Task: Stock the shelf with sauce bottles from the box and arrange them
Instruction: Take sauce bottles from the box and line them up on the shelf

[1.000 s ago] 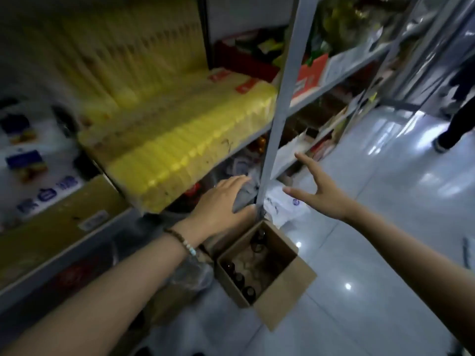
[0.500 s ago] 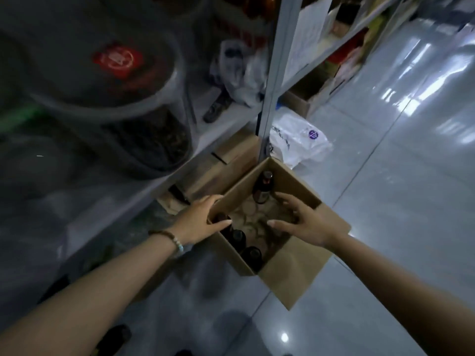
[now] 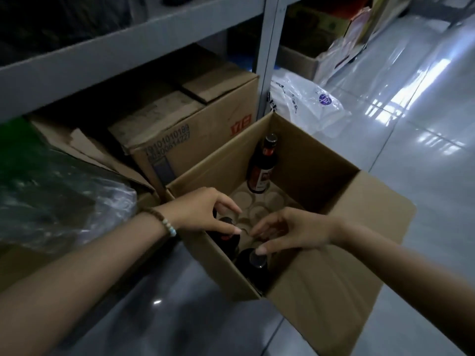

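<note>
An open cardboard box stands on the floor beside the grey metal shelf. One dark sauce bottle with a red label is upright in the box's far corner. Two more dark bottles are at the near left corner. My left hand curls around the neck of the left bottle. Just right of it, my right hand hovers with fingers apart, its thumb touching the cap of the nearer bottle. The cardboard bottom between them shows round bottle marks.
Closed cartons fill the lowest shelf level behind the box. A crumpled clear plastic bag lies at the left. The shelf's upright post rises behind the box, a white plastic bag next to it. Glossy tiled floor stretches right.
The view has dropped from the upper shelves to the floor box. Both hands went down from the post into the box; the left now grips a bottle neck and the right touches a cap.
</note>
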Action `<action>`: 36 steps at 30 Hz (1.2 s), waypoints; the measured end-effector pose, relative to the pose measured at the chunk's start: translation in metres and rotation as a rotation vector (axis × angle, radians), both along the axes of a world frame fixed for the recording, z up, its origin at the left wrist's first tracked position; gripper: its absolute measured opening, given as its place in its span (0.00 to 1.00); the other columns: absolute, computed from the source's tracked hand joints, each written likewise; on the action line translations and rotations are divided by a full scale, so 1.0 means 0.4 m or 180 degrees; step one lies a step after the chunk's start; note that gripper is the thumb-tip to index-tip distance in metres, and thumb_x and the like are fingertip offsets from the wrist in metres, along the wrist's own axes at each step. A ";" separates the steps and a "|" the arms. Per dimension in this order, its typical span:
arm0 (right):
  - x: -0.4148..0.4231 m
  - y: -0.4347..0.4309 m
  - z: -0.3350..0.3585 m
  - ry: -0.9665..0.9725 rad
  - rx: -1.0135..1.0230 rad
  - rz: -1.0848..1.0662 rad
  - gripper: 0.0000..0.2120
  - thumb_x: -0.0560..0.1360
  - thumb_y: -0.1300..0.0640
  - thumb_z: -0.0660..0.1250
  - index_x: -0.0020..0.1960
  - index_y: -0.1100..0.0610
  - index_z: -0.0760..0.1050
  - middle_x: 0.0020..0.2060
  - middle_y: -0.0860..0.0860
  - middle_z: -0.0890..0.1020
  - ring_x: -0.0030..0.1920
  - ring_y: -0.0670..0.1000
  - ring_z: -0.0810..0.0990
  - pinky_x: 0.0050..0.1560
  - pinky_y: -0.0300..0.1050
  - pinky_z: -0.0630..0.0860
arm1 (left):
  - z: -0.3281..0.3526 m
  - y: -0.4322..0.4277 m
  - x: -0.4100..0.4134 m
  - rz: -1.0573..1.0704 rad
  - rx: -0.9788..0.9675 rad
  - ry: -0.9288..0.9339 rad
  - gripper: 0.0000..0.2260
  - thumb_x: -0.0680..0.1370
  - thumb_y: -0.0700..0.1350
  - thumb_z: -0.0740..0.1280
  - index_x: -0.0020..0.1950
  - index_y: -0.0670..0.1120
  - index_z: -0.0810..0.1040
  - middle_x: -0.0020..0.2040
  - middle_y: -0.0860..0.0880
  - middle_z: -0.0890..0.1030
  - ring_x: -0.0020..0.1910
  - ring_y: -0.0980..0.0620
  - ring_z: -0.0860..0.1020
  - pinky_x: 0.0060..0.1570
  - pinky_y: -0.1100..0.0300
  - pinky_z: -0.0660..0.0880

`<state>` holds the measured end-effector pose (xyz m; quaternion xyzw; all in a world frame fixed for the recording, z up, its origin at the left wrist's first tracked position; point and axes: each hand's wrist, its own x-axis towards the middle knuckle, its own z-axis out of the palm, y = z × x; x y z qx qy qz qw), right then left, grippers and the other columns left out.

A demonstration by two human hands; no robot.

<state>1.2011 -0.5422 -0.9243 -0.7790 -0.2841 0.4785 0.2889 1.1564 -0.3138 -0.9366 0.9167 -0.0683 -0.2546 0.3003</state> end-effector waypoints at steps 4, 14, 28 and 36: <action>0.007 0.025 -0.022 0.0145 -0.0146 0.0253 0.17 0.72 0.53 0.73 0.60 0.53 0.78 0.50 0.45 0.83 0.54 0.46 0.81 0.57 0.38 0.77 | -0.032 0.000 0.018 -0.0266 0.0166 0.0192 0.21 0.66 0.59 0.74 0.57 0.56 0.80 0.50 0.58 0.81 0.44 0.65 0.78 0.49 0.63 0.77; -0.027 0.068 -0.057 0.0074 -0.0422 0.0666 0.14 0.71 0.52 0.73 0.56 0.50 0.80 0.56 0.50 0.81 0.57 0.51 0.79 0.61 0.53 0.76 | -0.059 0.010 0.041 -0.0269 -0.0372 0.0665 0.16 0.69 0.48 0.75 0.56 0.49 0.79 0.49 0.54 0.83 0.36 0.69 0.79 0.42 0.66 0.75; 0.040 0.032 -0.068 -0.0330 -0.0249 -0.0132 0.13 0.70 0.62 0.73 0.54 0.60 0.78 0.51 0.56 0.82 0.52 0.55 0.82 0.54 0.49 0.80 | -0.076 0.001 0.056 0.0189 -0.0917 0.0600 0.14 0.70 0.42 0.74 0.55 0.43 0.79 0.51 0.47 0.80 0.50 0.52 0.81 0.44 0.63 0.80; 0.030 0.033 -0.072 -0.0898 -0.0222 -0.0092 0.13 0.69 0.61 0.75 0.53 0.59 0.80 0.51 0.54 0.82 0.53 0.53 0.80 0.57 0.51 0.78 | -0.100 -0.001 0.048 0.0206 -0.0823 0.0089 0.13 0.69 0.38 0.74 0.51 0.43 0.77 0.49 0.47 0.80 0.49 0.48 0.81 0.42 0.56 0.81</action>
